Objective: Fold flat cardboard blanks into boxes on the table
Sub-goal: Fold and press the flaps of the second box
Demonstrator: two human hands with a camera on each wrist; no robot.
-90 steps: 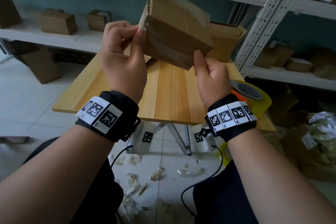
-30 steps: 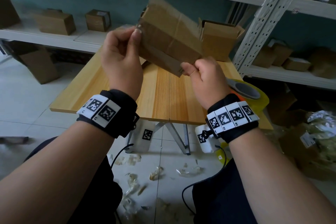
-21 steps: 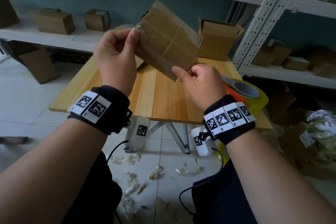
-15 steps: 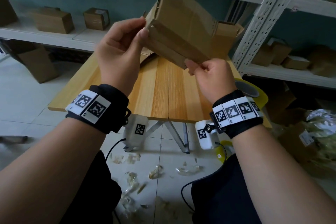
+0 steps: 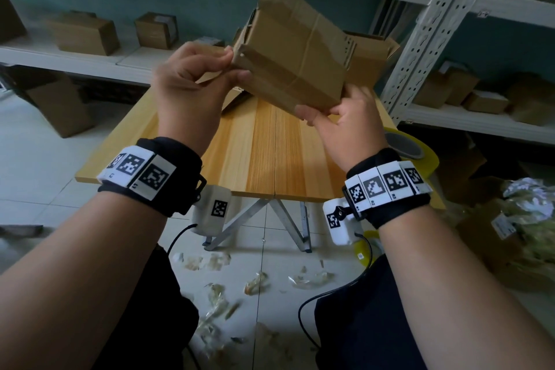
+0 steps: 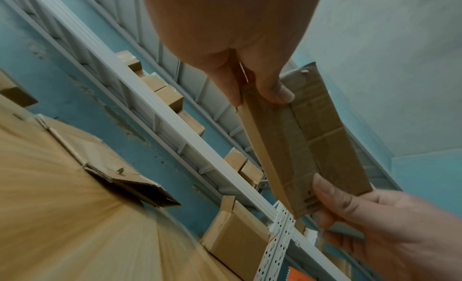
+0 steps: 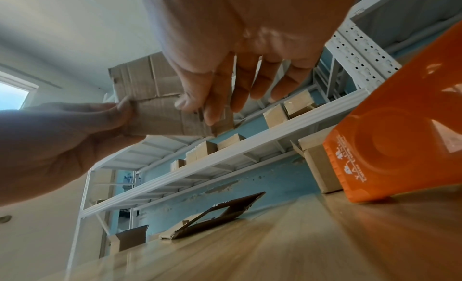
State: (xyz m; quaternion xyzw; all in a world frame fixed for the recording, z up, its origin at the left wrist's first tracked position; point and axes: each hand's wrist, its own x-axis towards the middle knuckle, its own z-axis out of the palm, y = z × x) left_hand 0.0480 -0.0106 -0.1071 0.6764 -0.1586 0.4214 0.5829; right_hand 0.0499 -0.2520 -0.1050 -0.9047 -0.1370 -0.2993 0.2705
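Observation:
A brown cardboard blank (image 5: 294, 60), partly opened into a sleeve, is held tilted in the air above the wooden table (image 5: 264, 159). My left hand (image 5: 235, 64) pinches its near left corner between thumb and fingers. My right hand (image 5: 327, 105) pinches the lower right corner. In the left wrist view the blank (image 6: 300, 143) runs from my left hand (image 6: 262, 99) down to my right hand (image 6: 322, 196). The right wrist view shows my right hand (image 7: 195, 111) with thumb and forefinger on the blank (image 7: 155, 111) and the other fingers spread, and my left hand (image 7: 122, 109) holds the far end.
Another folded blank (image 7: 220, 216) lies on the table's far part. An open-topped box (image 5: 372, 60) stands at the back right. A yellow tape roll (image 5: 405, 147) and an orange dispenser (image 7: 400, 137) sit at the right edge. White shelves (image 5: 450, 24) with boxes stand behind; scraps litter the floor.
The blank dropped and flattened about a second ago, then rose again and opened into a sleeve. My right hand shifted its pinch along the lower edge to the right corner.

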